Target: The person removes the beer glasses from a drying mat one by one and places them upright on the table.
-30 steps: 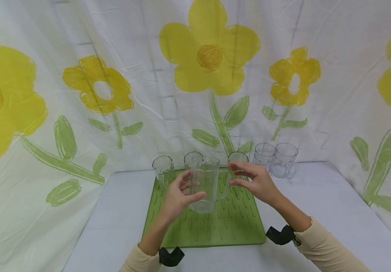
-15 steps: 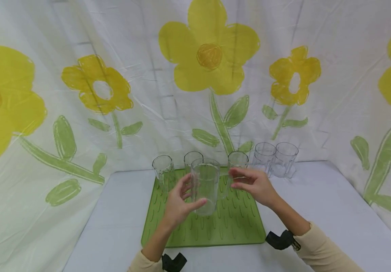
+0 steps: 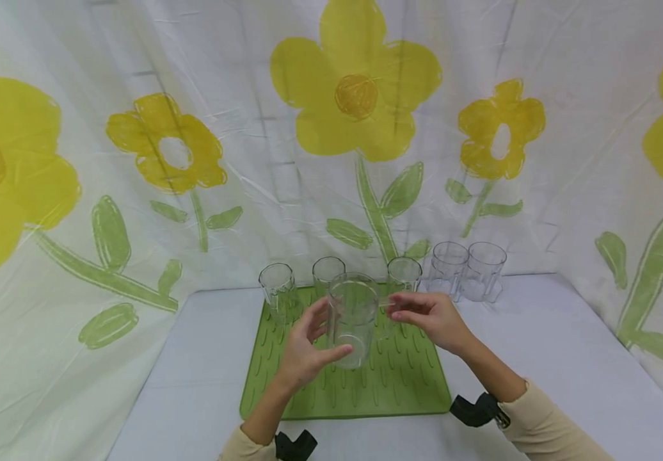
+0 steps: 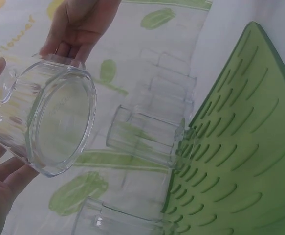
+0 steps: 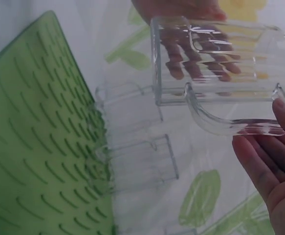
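Observation:
A clear glass mug is held in the air above the green mat, its rim tipped towards me. My left hand grips the body from the left, thumb in front and fingers round the far side. On the right, my right hand pinches the mug's handle; the right wrist view shows the handle between thumb and fingers. In the left wrist view the mug's round base faces the camera, and nothing can be seen inside.
Along the mat's back edge stand three clear mugs: a left one, a middle one and a right one. Two more mugs stand close together on the white table at the back right. A flowered curtain hangs behind.
The mug has tilted so that more of its opening shows, and it has come slightly lower. My right hand has moved down and its fingers have closed on the handle.

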A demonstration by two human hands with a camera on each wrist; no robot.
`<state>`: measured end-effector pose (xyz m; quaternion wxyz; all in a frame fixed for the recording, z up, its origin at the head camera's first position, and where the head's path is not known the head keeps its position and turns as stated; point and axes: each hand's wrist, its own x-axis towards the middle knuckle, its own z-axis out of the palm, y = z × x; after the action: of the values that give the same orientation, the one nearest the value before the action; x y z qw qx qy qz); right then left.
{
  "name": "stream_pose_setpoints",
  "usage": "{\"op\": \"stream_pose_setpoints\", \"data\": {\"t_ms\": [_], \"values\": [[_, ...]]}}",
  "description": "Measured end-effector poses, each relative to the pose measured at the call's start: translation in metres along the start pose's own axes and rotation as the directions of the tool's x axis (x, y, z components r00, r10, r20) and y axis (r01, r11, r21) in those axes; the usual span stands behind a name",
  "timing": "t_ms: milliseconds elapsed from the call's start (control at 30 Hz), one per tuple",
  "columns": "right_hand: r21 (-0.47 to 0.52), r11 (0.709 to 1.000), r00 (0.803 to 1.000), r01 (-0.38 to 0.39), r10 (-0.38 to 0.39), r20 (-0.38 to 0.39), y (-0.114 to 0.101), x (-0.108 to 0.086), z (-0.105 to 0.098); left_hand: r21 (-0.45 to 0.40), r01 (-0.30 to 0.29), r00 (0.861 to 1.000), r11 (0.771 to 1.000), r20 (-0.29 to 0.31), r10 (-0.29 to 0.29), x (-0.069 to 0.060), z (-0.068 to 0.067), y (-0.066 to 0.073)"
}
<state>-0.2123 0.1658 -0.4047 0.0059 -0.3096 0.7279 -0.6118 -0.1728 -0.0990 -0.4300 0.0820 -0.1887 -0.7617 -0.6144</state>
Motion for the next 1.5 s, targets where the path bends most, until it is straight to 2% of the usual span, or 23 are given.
{"op": "stream_pose_setpoints", "data": {"t_ms": [267,667,833,1033,1333,1500], "values": [[0.006,0.999,0.998,-0.053,0.054,-0.018,-0.002,-0.001,0.001,0.001,-0.027,0.999,1.0,0.021,0.027,-0.001,0.0,-0.002],[-0.027,0.999,0.999,-0.027,0.026,-0.037,-0.008,-0.002,-0.001,-0.061,-0.114,0.991,0.992,0.058,0.117,0.002,0.004,-0.001],[-0.021,1.0,0.999,-0.019,0.019,-0.034,-0.01,0.0,0.001,-0.057,-0.093,0.994,0.994,0.052,0.096,0.001,0.004,0.0],[-0.013,1.0,0.999,-0.017,0.017,-0.029,-0.012,0.001,0.002,-0.045,-0.077,0.994,0.996,0.072,0.08,0.0,0.004,0.001],[-0.056,0.996,0.997,-0.073,0.071,-0.036,-0.014,0.002,-0.003,-0.006,-0.1,0.988,0.995,0.121,0.1,0.0,0.001,0.005],[-0.048,0.995,0.995,-0.086,0.084,-0.044,-0.016,0.001,-0.009,0.023,-0.117,0.986,0.993,0.124,0.113,-0.002,-0.002,0.004]]}}
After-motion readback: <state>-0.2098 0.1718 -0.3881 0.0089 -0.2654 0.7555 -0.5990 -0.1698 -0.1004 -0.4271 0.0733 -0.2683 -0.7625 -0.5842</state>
